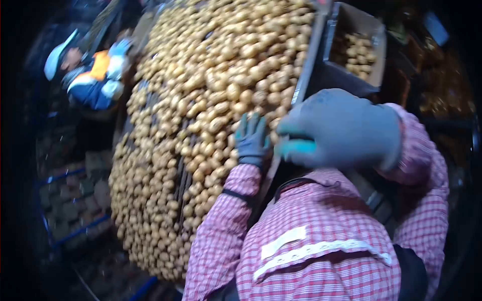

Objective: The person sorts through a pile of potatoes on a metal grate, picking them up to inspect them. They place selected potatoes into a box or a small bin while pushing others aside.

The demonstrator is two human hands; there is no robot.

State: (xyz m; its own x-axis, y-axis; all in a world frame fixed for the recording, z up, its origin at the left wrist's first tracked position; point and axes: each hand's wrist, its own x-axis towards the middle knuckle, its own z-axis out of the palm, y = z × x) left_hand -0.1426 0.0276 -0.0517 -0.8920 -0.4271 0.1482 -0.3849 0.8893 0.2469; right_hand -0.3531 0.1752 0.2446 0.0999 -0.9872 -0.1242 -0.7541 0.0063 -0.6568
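Note:
A broad layer of potatoes [221,90] covers a dark conveyor belt [182,188]. My left hand [252,144], in a grey glove with teal fingers, rests on the potatoes near the belt's right edge. Its fingers are spread and point away from me. My right hand [341,130], gloved alike, is raised close to the camera, over the belt's side rail. Its fingers point left and are partly bent. Motion blur hides whether they hold anything.
A metal rail [305,65] borders the belt on the right. Beyond it stands a bin [377,65] with some potatoes inside. Across the belt, a person [95,75] in a light cap and an orange and blue top is at the left edge. Blue-framed crates [75,200] stand lower left.

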